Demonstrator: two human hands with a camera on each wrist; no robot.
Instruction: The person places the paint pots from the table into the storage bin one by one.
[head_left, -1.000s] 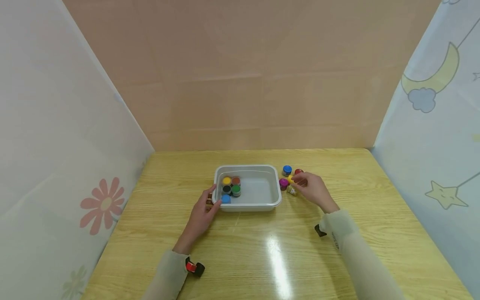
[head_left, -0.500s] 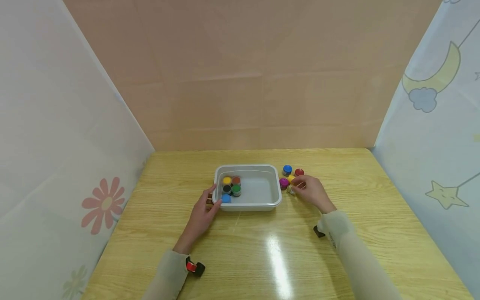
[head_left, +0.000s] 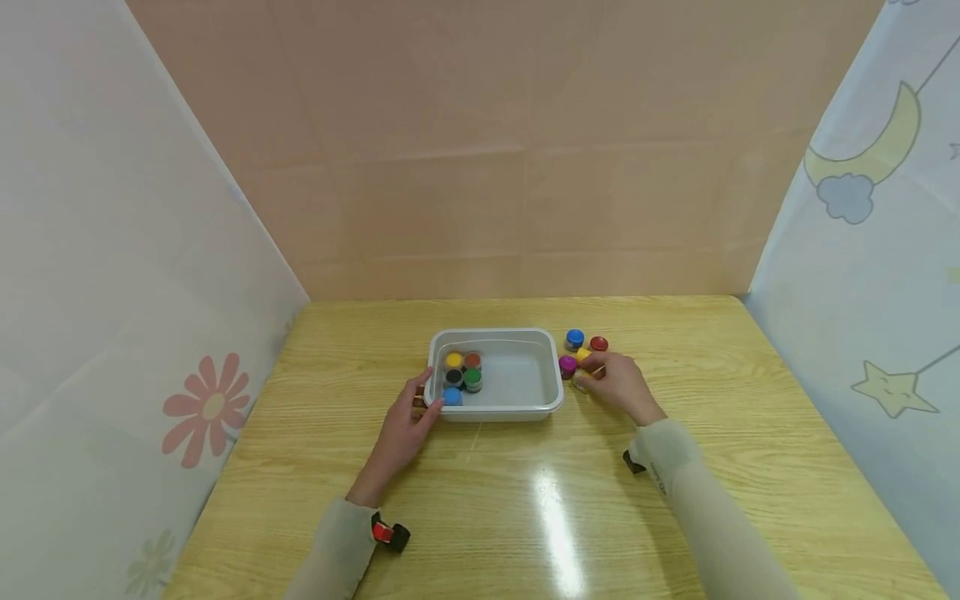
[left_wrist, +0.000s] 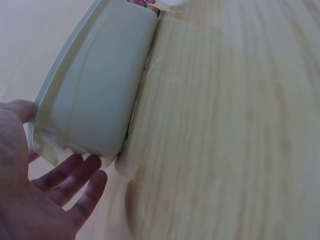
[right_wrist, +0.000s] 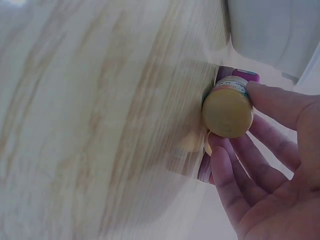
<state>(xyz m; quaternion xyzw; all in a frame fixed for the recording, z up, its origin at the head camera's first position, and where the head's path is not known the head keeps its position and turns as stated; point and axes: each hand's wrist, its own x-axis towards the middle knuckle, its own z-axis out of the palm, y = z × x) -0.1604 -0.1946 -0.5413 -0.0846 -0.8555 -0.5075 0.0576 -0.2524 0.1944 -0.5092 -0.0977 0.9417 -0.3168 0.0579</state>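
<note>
My left hand (head_left: pixel 401 429) holds the left end of a white plastic tub (head_left: pixel 517 379); its thumb is at the rim and its fingers are against the outer wall. A small paint pot with a gold-coloured lid (right_wrist: pixel 227 112) lies tipped on its side, its lid facing the right wrist camera. My right hand (head_left: pixel 618 385) has that pot between thumb and fingers. Close around it stand a purple-lidded pot (head_left: pixel 567 366), a yellow-lidded one (head_left: pixel 582 356), a blue-lidded one (head_left: pixel 574 338) and a red-lidded one (head_left: pixel 598 343).
Inside the tub, along its left side, sit several paint pots, among them a green-lidded one (head_left: pixel 472 379) and a light blue one (head_left: pixel 452 396). A wood-grain table (head_left: pixel 480 500) carries everything. Printed walls stand at both sides, and a brown panel (head_left: pixel 517 167) rises behind.
My right hand has left the yellow-lidded pot and moved slightly towards me, onto the gold-lidded pot. The left hand and the tub have stayed in place.
</note>
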